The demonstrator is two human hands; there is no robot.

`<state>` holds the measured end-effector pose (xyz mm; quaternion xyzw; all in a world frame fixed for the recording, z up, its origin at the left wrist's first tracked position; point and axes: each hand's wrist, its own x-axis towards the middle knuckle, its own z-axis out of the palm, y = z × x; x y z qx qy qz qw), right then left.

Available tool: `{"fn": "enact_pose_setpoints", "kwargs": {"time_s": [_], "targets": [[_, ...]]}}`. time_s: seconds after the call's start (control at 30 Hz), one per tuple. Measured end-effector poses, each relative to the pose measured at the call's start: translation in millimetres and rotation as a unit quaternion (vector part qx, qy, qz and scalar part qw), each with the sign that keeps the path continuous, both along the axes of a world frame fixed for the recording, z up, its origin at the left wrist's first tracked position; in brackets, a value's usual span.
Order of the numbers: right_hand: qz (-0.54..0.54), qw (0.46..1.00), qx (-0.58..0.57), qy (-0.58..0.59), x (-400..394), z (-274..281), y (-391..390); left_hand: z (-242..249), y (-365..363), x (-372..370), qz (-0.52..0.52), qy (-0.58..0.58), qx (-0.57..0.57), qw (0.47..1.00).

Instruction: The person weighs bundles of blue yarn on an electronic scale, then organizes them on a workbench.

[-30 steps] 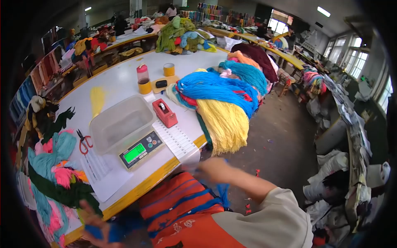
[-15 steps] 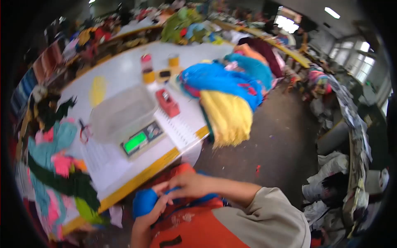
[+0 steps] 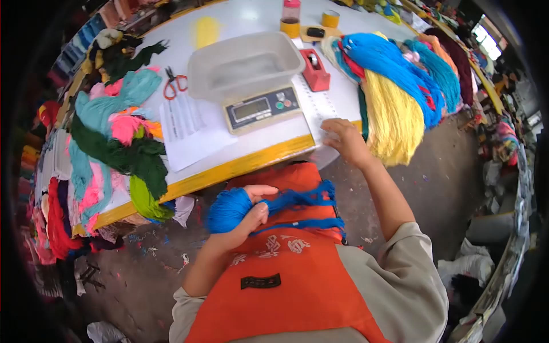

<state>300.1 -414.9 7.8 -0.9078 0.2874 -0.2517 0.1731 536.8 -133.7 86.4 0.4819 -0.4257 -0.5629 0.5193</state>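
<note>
My left hand (image 3: 251,217) is closed around a bundle of blue yarn (image 3: 226,210) in front of my orange apron (image 3: 269,308). The bundle bulges out on the left of the fist. From its other side, loose blue strands trail right across the apron. My right hand (image 3: 346,142) is raised at the table's front corner, fingers apart and slightly bent, with nothing visible in them. Just beyond it lies a ruled paper strip (image 3: 316,108). A digital scale (image 3: 263,110) bearing a translucent plastic tub (image 3: 246,63) stands left of that hand.
Yellow, blue and teal yarn hanks (image 3: 394,114) hang over the table's right edge. Mixed yarn (image 3: 123,140) lies at the left. Scissors (image 3: 173,84), printed sheets (image 3: 197,134) and a red tape dispenser (image 3: 314,71) are on the white table (image 3: 246,17). Plastic bags (image 3: 466,260) sit on the floor at right.
My right hand has left the blue yarn and moved up and right to the table corner. The left hand keeps the bundle. My view has tilted down, and the scale display is no longer green.
</note>
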Motion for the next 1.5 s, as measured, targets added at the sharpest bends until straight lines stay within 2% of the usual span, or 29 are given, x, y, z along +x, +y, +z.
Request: {"fn": "enact_pose_setpoints", "kwargs": {"time_s": [0.07,0.13,0.17,0.2,0.23,0.33,0.4,0.63,0.73,0.83,0.9,1.03,1.3,1.47,1.5], "targets": [[0.04,0.998,-0.024,0.039,6.1,-17.7,-25.7,12.3,3.4,-5.6,0.024,-0.078,-0.001,0.997],[0.038,0.998,-0.044,0.029,12.5,-17.5,-30.1,5.6,4.7,3.7,0.004,-0.084,0.003,0.996],[0.042,0.999,-0.033,0.01,16.4,-14.5,-30.9,24.2,3.3,8.0,-0.014,-0.172,-0.007,0.985],[0.029,0.999,-0.02,-0.017,18.9,-14.0,-29.8,21.5,3.3,5.9,-0.001,-0.102,0.002,0.995],[0.039,0.998,-0.041,-0.03,20.5,-5.6,-26.9,1.8,0.4,7.6,-0.006,-0.079,-0.025,0.997],[0.017,0.999,0.009,-0.047,24.5,4.4,-12.7,-1.8,-1.4,6.9,-0.009,-0.108,-0.027,0.994],[0.025,0.996,0.01,-0.082,21.1,-9.5,-16.8,-2.8,-2.1,5.7,-0.019,-0.124,-0.037,0.991],[0.016,0.997,0.002,-0.069,20.9,-9.5,-14.8,-13.2,-6.1,-0.3,-0.006,-0.143,-0.072,0.987],[0.02,0.998,0.005,-0.066,17.2,-4.2,-17.3,-9.2,-3.6,1.1,-0.03,-0.112,-0.011,0.993],[0.034,0.998,0.008,-0.06,18.8,0.1,-17.2,-12.2,-4.2,-1.6,-0.01,-0.065,0.018,0.998],[0.014,0.999,-0.016,-0.03,21.9,2.8,-15.9,-15.0,-5.6,-2.5,-0.009,-0.071,0.018,0.997],[0.011,0.999,-0.023,-0.044,21.9,-6.9,-19.4,-12.2,-6.5,-3.7,-0.016,-0.072,0.024,0.997],[-0.018,0.986,-0.036,-0.159,19.0,-18.1,3.6,-6.7,-0.7,-1.4,0.022,-0.018,0.042,0.999],[-0.019,0.989,-0.059,-0.134,15.9,-9.8,14.8,-9.2,-1.8,-1.8,0.025,0.014,0.022,0.999],[-0.019,0.992,-0.057,-0.111,15.4,-3.9,19.6,-5.7,-1.3,-2.4,0.025,-0.021,0.014,0.999]]}}
